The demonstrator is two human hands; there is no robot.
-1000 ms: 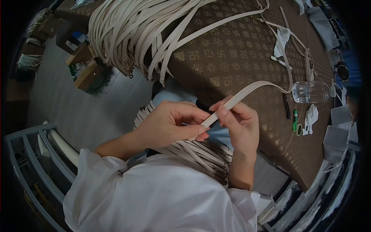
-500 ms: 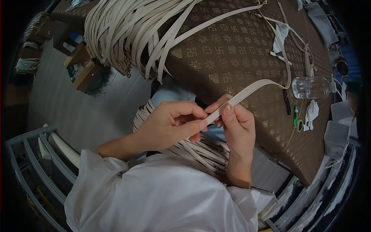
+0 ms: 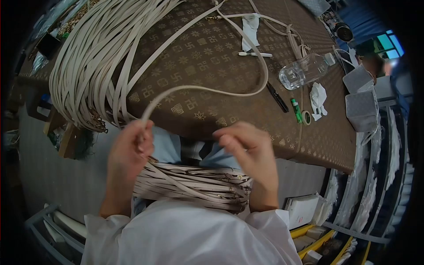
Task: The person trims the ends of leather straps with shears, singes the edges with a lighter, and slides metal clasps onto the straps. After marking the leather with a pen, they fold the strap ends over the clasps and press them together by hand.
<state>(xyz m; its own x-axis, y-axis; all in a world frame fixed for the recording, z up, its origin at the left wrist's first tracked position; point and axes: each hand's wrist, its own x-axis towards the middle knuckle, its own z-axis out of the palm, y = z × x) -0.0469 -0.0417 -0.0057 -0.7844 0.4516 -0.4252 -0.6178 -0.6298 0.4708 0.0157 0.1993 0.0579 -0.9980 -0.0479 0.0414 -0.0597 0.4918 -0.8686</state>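
Note:
My left hand (image 3: 131,150) is closed on a cream leather strap (image 3: 185,88) near the front edge of the table. From that grip the strap arcs right across the tablecloth, then bends up toward the far side. My right hand (image 3: 251,150), slightly blurred, hovers above my lap near the table edge with thumb and fingers a little apart and nothing in them. Across my lap lies a bundle of similar straps (image 3: 198,179) with small metal fittings at the right end. A thick heap of straps (image 3: 95,57) hangs over the table's left side.
The table has a brown patterned cloth (image 3: 168,95). On its right are a clear plastic bottle (image 3: 304,73), a black pen (image 3: 277,97), a green marker (image 3: 296,110), a tape roll (image 3: 305,117), crumpled tissue (image 3: 318,100) and a white toothbrush (image 3: 255,54). Shelving (image 3: 375,168) stands at right.
My hands have separated: the left has moved left with the strap, while the right has let go of it. The view has turned right, showing more of the lap bundle.

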